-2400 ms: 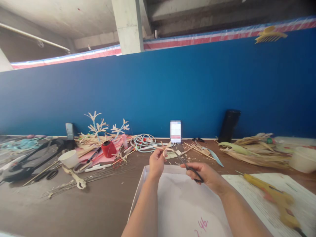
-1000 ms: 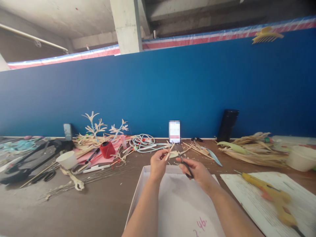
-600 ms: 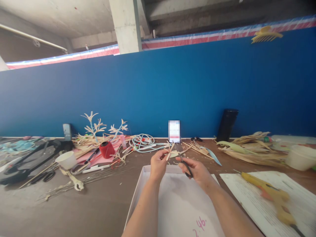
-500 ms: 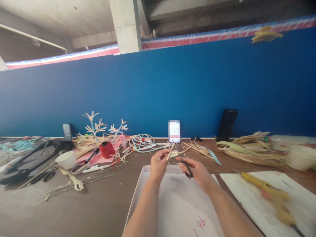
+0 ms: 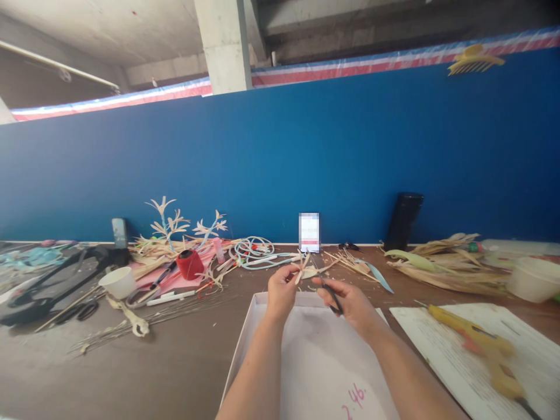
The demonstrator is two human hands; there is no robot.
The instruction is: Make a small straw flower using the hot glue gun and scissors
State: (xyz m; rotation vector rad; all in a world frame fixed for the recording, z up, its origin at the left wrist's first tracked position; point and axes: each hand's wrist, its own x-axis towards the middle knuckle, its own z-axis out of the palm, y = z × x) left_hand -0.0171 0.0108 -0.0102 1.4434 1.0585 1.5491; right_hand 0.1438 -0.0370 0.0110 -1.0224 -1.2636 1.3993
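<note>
My left hand [image 5: 280, 290] is closed in a pinch on a small pale straw flower [image 5: 302, 268], held just above the far edge of a white shallow box [image 5: 245, 344]. My right hand [image 5: 350, 303] is wrapped round the black handles of a pair of scissors [image 5: 329, 291], whose blades point up toward the flower. Both hands hover close together over the brown table [image 5: 153, 361].
Left of the hands lie a red thread spool [image 5: 190, 263], a white cup [image 5: 116, 282], straw flower stems [image 5: 172, 224], thin wires [image 5: 144, 324] and black scissors [image 5: 76, 312]. A yellow glue gun [image 5: 476, 344] rests on printed paper at the right; dried husks [image 5: 441, 268] are behind it.
My right hand has moved left with the scissors, closer to the left hand and the straw flower. In the last half second both hands stay almost still.
</note>
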